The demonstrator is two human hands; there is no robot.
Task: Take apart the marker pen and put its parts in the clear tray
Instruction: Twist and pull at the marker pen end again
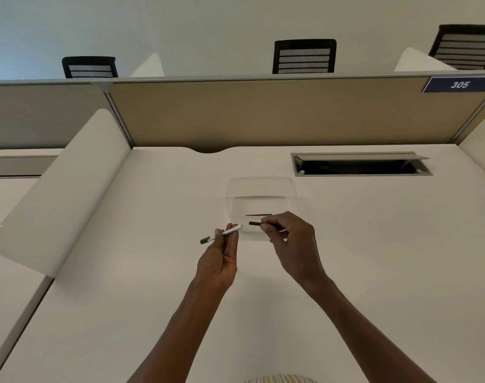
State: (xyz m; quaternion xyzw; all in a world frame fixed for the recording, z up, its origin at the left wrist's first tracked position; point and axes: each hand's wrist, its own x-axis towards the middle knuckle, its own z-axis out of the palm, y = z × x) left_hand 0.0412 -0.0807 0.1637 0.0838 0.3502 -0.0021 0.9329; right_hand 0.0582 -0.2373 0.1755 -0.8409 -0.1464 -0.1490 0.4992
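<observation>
— What are the hands doing?

— The left hand (220,261) pinches one white marker barrel (224,233) between thumb and fingertips, its dark end pointing away to the left. The right hand (289,239) pinches one dark, thin part (254,223), its free end aimed at the barrel's open white tip, a small gap between them.

— And the tray?

— One clear tray (260,186) sits on the desk (374,258) just beyond both hands, with one dark sliver (258,215) lying in it, just past the right fingertips.

— Any writing?

— Print on the barrel is too small to read. Farther off, up right on the partition, one blue sign (459,84) reads "305". Three black chair backs (305,56) show behind it.
</observation>
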